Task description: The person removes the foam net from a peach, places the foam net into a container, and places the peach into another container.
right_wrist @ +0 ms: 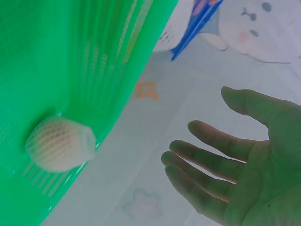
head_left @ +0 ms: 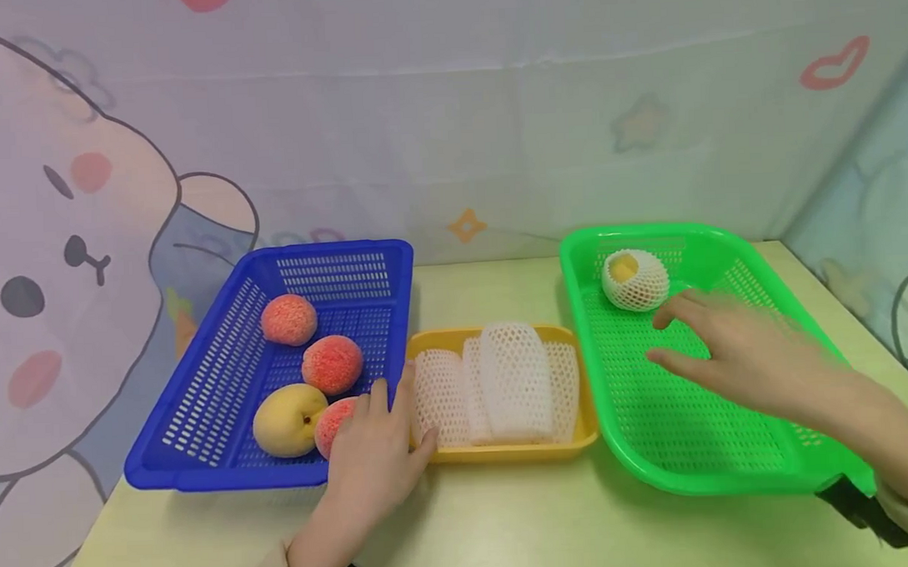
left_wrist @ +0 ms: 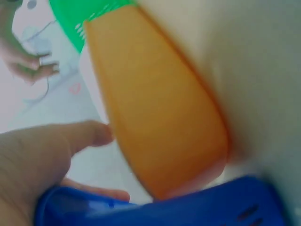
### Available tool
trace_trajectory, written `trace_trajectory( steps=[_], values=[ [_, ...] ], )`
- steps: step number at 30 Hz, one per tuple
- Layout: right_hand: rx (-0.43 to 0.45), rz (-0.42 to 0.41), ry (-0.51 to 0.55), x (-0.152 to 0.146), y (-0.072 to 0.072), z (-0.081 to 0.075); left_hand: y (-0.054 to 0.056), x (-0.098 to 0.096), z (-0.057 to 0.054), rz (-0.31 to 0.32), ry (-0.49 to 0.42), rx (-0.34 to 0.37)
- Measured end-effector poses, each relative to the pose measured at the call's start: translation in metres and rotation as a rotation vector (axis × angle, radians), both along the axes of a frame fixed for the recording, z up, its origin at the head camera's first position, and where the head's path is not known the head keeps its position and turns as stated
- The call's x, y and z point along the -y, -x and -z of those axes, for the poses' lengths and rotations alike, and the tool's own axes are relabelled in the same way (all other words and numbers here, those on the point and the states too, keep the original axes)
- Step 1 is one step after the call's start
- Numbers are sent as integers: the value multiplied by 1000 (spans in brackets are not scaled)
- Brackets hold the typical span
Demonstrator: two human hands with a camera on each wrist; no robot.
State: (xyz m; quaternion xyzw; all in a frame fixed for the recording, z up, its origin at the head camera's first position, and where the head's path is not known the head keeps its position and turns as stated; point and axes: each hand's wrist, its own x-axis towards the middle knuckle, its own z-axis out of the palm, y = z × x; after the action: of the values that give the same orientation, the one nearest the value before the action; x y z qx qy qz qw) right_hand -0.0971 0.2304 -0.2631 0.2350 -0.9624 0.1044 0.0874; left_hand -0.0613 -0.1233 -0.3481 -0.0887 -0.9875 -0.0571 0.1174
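Observation:
My left hand (head_left: 377,453) lies over the right rim of the blue basket (head_left: 228,477), fingers spread and nothing gripped. Its thumb reaches the edge of the small yellow tray (head_left: 505,453), which holds several white foam fruit nets (head_left: 513,381). Under those fingers a red peach (head_left: 333,425) is partly hidden. Above the green basket (head_left: 611,445) hangs my right hand (head_left: 749,352), holding nothing, its fingers loosely extended in the right wrist view. Near its fingertips, at the back of that basket, sits a peach in a foam net (head_left: 637,281), with yellow showing through the opening.
Inside the blue basket are two more red peaches, a rear one (head_left: 288,320) and a middle one (head_left: 332,364), plus a yellow peach (head_left: 289,420). A printed cloth (head_left: 494,149) hangs behind the pale table (head_left: 500,524). The tray stands between both baskets.

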Motion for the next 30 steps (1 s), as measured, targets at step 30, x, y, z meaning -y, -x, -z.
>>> trace_trajectory(
  steps=[30],
  values=[
    [256,-11,-99,-30,175,68,0,-4,12,-1,48,-131]
  ],
)
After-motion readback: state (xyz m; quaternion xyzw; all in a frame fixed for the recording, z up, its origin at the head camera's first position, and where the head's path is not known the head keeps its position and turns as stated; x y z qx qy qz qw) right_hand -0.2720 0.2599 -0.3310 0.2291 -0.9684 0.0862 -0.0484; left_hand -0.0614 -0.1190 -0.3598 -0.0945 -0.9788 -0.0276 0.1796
